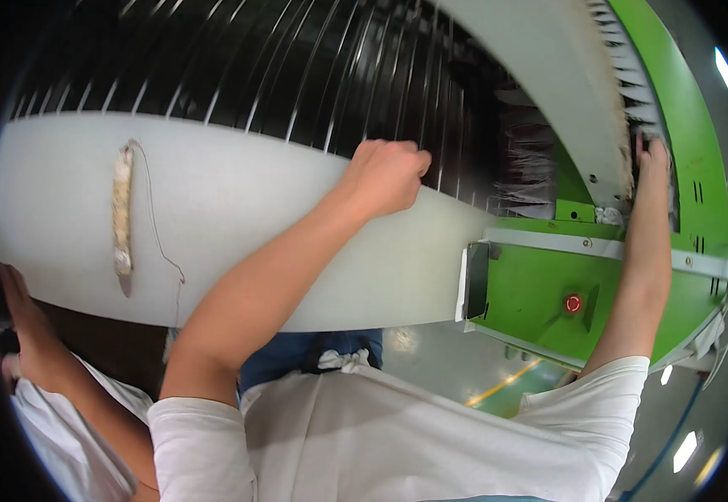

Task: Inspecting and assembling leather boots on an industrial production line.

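Note:
My left hand [387,177] is closed at the far edge of a white smooth panel [364,268], by the thin metal rods [297,92] of the machine. Anything inside its curled fingers is hidden. Far over on the right, my right hand [653,159] reaches into a slot beside a row of pale pointed teeth [627,75] on the green machine frame [698,142]. Its fingers look bent around something dark, too small to make out. On the panel's left part lies a knife [122,213] with a wrapped handle, a thin string [156,234] tied to its end.
A red push button [574,303] sits on the green housing below my right forearm, beside a dark screen [477,280]. A metal bar [548,241] crosses that housing. At the left edge another person's arm [63,368] comes close to the panel.

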`<state>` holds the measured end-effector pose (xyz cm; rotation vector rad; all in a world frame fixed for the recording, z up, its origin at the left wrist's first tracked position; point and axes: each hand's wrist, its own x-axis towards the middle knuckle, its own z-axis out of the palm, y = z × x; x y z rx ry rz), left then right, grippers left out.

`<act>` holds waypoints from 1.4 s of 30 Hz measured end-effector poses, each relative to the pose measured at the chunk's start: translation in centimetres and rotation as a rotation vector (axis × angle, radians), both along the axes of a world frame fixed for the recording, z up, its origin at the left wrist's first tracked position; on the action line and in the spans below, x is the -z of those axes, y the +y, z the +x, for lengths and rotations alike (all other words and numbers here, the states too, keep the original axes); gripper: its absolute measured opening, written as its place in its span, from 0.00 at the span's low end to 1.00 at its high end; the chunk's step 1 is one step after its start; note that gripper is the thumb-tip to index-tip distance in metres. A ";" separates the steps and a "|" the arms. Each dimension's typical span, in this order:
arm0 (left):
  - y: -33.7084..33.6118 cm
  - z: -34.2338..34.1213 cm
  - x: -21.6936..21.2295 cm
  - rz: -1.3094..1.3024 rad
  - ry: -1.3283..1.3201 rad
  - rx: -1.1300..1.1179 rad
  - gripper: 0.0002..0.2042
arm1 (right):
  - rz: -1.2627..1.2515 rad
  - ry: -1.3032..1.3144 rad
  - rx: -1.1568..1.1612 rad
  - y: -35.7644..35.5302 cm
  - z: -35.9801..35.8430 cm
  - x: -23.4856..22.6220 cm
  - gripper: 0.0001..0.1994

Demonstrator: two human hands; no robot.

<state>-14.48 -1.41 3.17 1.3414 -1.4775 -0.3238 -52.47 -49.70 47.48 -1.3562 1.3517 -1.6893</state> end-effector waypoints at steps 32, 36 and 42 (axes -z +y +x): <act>1.4 3.7 0.3 0.306 0.560 0.205 0.10 | 0.589 1.715 -0.216 26.1 16.6 42.6 0.61; 1.0 3.7 0.5 0.266 0.494 0.170 0.10 | 0.492 1.855 -0.241 24.2 17.7 41.8 0.34; 0.8 5.4 0.7 0.276 0.336 0.106 0.08 | 0.256 1.890 -0.344 27.6 22.6 35.4 0.17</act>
